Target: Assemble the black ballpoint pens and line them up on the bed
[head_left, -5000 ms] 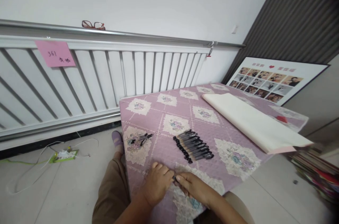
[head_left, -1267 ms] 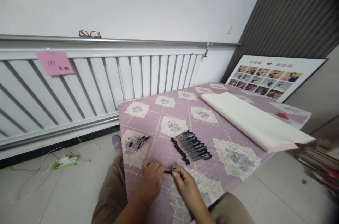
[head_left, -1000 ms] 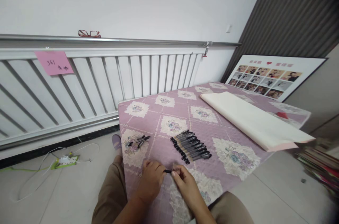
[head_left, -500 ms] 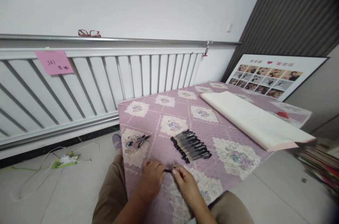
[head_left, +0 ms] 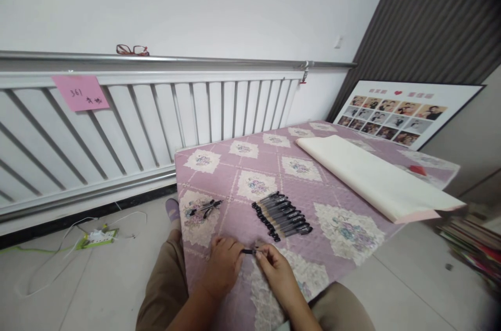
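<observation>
Between my two hands, low over the near part of the bed-like surface, is a black pen [head_left: 248,251]. My left hand [head_left: 226,264] is closed around one end of it, and most of that end is hidden in the fingers. The thumb and fingertips of my right hand [head_left: 275,267] pinch the other end. Just beyond my hands lies a slanting row of several black-capped clear pens [head_left: 282,215], side by side. A small loose group of black pens or pen parts [head_left: 205,209] rests farther left.
A purple floral quilted cover [head_left: 230,187] spreads under everything. A folded cream sheet [head_left: 352,174] lies at right, with a photo board [head_left: 395,111] behind it. A white radiator [head_left: 211,109] runs along the far side. A power strip [head_left: 97,238] with cables sits on the floor at left.
My hands stay almost in place, with only a slight shift of the right fingers at the pen's end. The row and the loose group have not moved.
</observation>
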{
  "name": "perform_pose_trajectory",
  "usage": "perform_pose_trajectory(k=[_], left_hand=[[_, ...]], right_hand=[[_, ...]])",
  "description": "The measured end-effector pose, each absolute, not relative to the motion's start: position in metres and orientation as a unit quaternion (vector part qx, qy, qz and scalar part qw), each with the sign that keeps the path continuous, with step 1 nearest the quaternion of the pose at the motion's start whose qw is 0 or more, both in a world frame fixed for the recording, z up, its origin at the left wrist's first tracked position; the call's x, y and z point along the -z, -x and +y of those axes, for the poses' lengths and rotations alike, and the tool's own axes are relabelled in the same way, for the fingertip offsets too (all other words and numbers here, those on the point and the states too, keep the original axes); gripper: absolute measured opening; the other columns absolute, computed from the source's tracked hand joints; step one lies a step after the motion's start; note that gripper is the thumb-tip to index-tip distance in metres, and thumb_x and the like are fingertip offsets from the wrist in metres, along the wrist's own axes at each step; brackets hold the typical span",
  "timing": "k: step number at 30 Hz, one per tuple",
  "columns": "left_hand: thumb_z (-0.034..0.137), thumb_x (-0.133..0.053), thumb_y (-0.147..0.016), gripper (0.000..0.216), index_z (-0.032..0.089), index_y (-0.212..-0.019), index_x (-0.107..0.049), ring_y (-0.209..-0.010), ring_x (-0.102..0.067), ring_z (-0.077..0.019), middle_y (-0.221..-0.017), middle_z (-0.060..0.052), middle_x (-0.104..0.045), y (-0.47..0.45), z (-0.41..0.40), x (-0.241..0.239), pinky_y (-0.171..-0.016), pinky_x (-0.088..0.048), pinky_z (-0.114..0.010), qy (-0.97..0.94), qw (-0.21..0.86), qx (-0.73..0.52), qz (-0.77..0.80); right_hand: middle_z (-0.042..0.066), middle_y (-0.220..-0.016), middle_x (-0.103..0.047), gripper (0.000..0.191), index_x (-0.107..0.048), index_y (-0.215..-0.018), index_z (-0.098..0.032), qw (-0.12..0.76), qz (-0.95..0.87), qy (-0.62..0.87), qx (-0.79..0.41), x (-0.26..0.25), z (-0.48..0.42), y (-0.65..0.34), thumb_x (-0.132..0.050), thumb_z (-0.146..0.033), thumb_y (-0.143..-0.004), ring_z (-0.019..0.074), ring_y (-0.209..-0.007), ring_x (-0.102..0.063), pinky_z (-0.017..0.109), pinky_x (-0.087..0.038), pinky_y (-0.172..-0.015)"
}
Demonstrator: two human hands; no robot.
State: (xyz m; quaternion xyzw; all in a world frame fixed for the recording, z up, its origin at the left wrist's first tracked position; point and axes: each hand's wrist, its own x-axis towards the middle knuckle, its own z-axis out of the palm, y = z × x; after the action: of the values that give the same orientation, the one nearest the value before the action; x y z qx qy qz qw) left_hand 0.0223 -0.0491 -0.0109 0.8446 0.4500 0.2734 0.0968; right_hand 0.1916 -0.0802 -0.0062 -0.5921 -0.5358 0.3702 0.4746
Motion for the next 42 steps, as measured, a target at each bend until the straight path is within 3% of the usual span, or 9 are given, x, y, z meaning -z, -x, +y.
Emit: perform_pose_trajectory(k=[8,14,20,25,30,35,39,42], left_hand=[[0.027,-0.049,-0.092,0.023,0.028,-0.114,-0.054,-0.089,-0.055,-0.0183,-0.096,0.0,-0.062,-0.027,-0.048,0.017,-0.084,-0.037,-0.034,-0.887,0.082,-0.203,0.405],[0.025,-0.047,-0.092,0.013,0.024,-0.093,-0.06,-0.079,-0.054,-0.0174,-0.087,-0.001,-0.06,-0.027,-0.049,0.019,-0.071,-0.041,-0.031,-0.879,0.071,-0.212,0.422],[0.018,-0.049,-0.087,0.013,0.023,-0.087,-0.06,-0.077,-0.054,-0.0176,-0.083,-0.001,-0.059,-0.025,-0.05,0.013,-0.069,-0.041,-0.031,-0.855,0.09,-0.264,0.437],[0.019,-0.049,-0.088,0.013,0.024,-0.087,-0.061,-0.079,-0.055,-0.0179,-0.083,-0.001,-0.06,-0.025,-0.05,0.013,-0.071,-0.042,-0.031,-0.838,0.088,-0.273,0.464],[0.02,-0.05,-0.088,0.011,0.023,-0.092,-0.06,-0.083,-0.055,-0.0194,-0.088,-0.001,-0.061,-0.025,-0.047,0.018,-0.075,-0.042,-0.034,-0.841,0.072,-0.258,0.471],[0.019,-0.051,-0.089,0.011,0.022,-0.095,-0.06,-0.089,-0.054,-0.0208,-0.092,-0.002,-0.061,-0.028,-0.045,0.018,-0.081,-0.043,-0.036,-0.85,0.072,-0.24,0.464],[0.02,-0.051,-0.089,0.011,0.023,-0.096,-0.06,-0.089,-0.053,-0.0207,-0.093,-0.002,-0.061,-0.031,-0.045,0.013,-0.081,-0.043,-0.037,-0.863,0.073,-0.218,0.451],[0.021,-0.052,-0.089,0.012,0.023,-0.097,-0.059,-0.09,-0.053,-0.0202,-0.094,-0.001,-0.06,-0.031,-0.045,0.011,-0.082,-0.043,-0.036,-0.865,0.079,-0.214,0.447]], right_hand=[[0.001,-0.075,-0.067,0.019,-0.065,-0.082,-0.021,0.445,-0.569,0.562,-0.403,0.006,-0.081,-0.187,-0.055,-0.036,-0.08,0.0191,-0.075,-0.062,0.028,-0.047,-0.071],[0.002,-0.072,-0.067,0.022,-0.067,-0.079,-0.02,0.465,-0.552,0.581,-0.376,0.005,-0.083,-0.189,-0.058,-0.04,-0.079,0.019,-0.07,-0.061,0.028,-0.048,-0.067],[0.003,-0.069,-0.066,0.028,-0.067,-0.081,-0.019,0.513,-0.515,0.602,-0.332,0.005,-0.083,-0.191,-0.058,-0.046,-0.078,0.0197,-0.068,-0.062,0.029,-0.049,-0.065],[0.004,-0.073,-0.07,0.025,-0.069,-0.079,-0.02,0.489,-0.552,0.606,-0.3,0.009,-0.081,-0.186,-0.057,-0.043,-0.079,0.0203,-0.069,-0.064,0.029,-0.05,-0.066],[0.007,-0.092,-0.072,0.022,-0.07,-0.093,-0.022,0.479,-0.578,0.608,-0.259,0.022,-0.081,-0.184,-0.058,-0.032,-0.078,0.0222,-0.085,-0.066,0.033,-0.051,-0.08],[0.009,-0.091,-0.069,0.022,-0.065,-0.092,-0.019,0.496,-0.542,0.652,-0.187,0.03,-0.086,-0.193,-0.048,-0.033,-0.085,0.0224,-0.086,-0.063,0.036,-0.05,-0.08],[0.011,-0.101,-0.065,0.022,-0.064,-0.099,-0.02,0.444,-0.6,0.662,-0.065,0.029,-0.088,-0.201,-0.05,-0.027,-0.084,0.0261,-0.097,-0.058,0.042,-0.045,-0.089],[0.011,-0.103,-0.066,0.027,-0.065,-0.105,-0.021,0.358,-0.646,0.674,-0.016,0.027,-0.087,-0.202,-0.051,-0.02,-0.081,0.0278,-0.096,-0.057,0.043,-0.045,-0.087]])
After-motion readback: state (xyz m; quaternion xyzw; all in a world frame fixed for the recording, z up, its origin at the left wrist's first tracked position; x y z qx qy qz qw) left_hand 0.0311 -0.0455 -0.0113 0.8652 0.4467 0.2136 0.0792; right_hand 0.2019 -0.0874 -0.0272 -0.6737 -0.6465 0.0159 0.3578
